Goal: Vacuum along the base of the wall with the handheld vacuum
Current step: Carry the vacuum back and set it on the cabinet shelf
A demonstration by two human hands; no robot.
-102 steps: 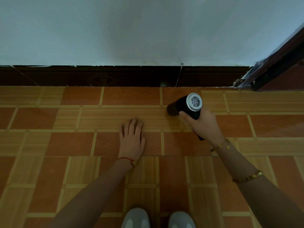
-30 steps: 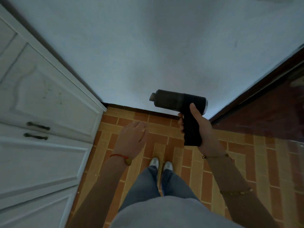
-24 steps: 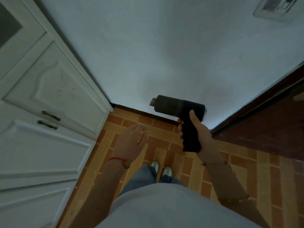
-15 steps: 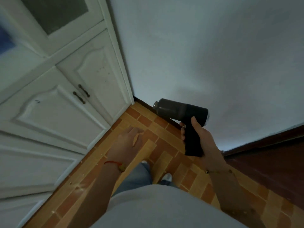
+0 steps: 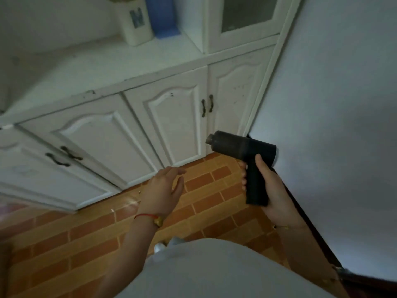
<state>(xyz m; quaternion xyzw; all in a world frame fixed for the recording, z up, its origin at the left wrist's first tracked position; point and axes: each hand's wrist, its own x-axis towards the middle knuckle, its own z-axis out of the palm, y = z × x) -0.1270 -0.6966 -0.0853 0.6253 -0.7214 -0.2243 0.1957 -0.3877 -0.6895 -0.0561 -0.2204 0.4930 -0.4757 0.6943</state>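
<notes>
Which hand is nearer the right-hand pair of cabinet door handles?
Left, as far as one view shows. The left hand hovers open over the floor below the cabinet door handles; the right hand, gripping the handheld vacuum, sits farther right by the wall.

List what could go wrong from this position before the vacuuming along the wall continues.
1. The handheld vacuum is held in the air by the right hand, nozzle facing the white cabinet, not the dark baseboard; that strip may get skipped.
2. The nozzle looks close to the cabinet doors, so a swing could knock them.
3. The left hand hangs free and open, bracing nothing, so crouching down could be unsteady.
</notes>
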